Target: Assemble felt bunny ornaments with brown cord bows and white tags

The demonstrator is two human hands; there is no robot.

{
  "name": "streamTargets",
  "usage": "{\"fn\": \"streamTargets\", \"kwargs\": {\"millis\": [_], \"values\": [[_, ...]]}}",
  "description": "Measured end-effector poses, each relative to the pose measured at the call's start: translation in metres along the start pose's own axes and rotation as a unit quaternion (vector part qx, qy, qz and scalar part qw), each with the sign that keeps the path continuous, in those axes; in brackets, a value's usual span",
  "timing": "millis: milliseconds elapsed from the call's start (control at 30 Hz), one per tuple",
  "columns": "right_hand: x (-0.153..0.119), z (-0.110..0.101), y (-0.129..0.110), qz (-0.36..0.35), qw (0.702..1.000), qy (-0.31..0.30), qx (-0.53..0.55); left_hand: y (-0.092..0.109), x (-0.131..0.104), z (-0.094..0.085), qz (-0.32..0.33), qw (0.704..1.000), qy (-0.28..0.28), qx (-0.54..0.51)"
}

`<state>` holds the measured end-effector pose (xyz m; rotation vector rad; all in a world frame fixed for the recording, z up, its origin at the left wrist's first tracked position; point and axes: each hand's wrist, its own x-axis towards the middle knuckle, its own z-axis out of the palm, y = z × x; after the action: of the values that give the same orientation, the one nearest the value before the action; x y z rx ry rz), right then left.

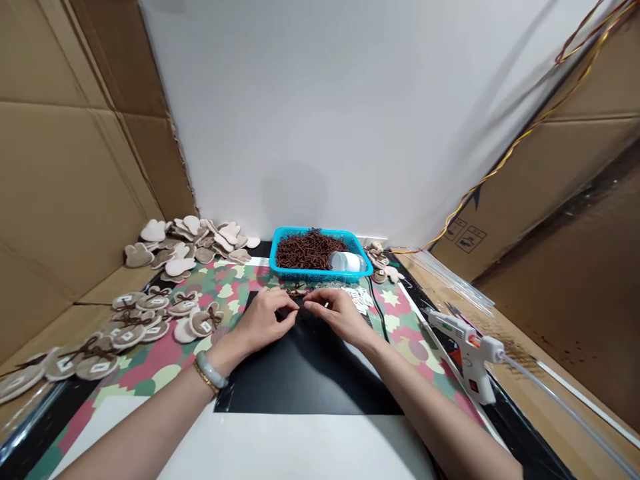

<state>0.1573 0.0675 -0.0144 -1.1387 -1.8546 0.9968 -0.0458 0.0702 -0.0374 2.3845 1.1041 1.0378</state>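
Over the black mat (310,380), my left hand (265,317) and my right hand (345,317) almost meet at the fingertips. Each is closed in a pinch on a small piece of thin dark brown cord (301,307), mostly hidden by the fingers. Just beyond them stands a turquoise basket (279,272) heaped with short brown cord pieces (305,250). A white, clear-sided container (346,261) lies on that heap. White paper labels (359,299) are spread near my right hand.
At left lie felt shapes with brown bows and labels (155,300), with plain felt shapes (183,250) piled behind. A white glue gun (467,350) with a long glue stick rests at right, near clear glue sticks (455,277). Cardboard walls (65,153) flank the table.
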Motion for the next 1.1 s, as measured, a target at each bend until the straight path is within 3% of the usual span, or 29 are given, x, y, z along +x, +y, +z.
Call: {"fn": "streamTargets", "kwargs": {"millis": [133,300,433,600,767,933,1000,1100], "values": [[-0.005,0.006,0.007,0.04,0.992,-0.02,0.12,0.01,0.0,0.004,-0.03,0.998,-0.003,-0.054],[-0.007,0.002,0.013,0.067,0.966,-0.053,0.245,0.015,0.003,0.004,-0.153,0.967,-0.033,-0.202],[-0.007,-0.001,0.015,0.056,0.961,-0.046,0.265,0.018,0.004,0.004,-0.184,0.928,-0.056,-0.318],[-0.009,0.002,0.012,0.029,0.969,-0.006,0.246,0.027,0.005,0.005,-0.234,0.89,-0.042,-0.388],[-0.012,0.0,0.005,-0.038,0.986,0.031,0.159,0.031,0.007,0.004,-0.251,0.89,-0.04,-0.38],[-0.01,-0.003,0.006,0.028,0.968,0.004,0.251,0.029,0.002,0.005,-0.253,0.877,-0.052,-0.406],[-0.009,-0.003,0.008,0.054,0.954,0.003,0.296,0.027,0.001,0.006,-0.248,0.875,-0.032,-0.415],[-0.008,-0.002,0.013,0.072,0.937,0.015,0.341,0.027,-0.001,0.007,-0.221,0.903,0.029,-0.366]]}}
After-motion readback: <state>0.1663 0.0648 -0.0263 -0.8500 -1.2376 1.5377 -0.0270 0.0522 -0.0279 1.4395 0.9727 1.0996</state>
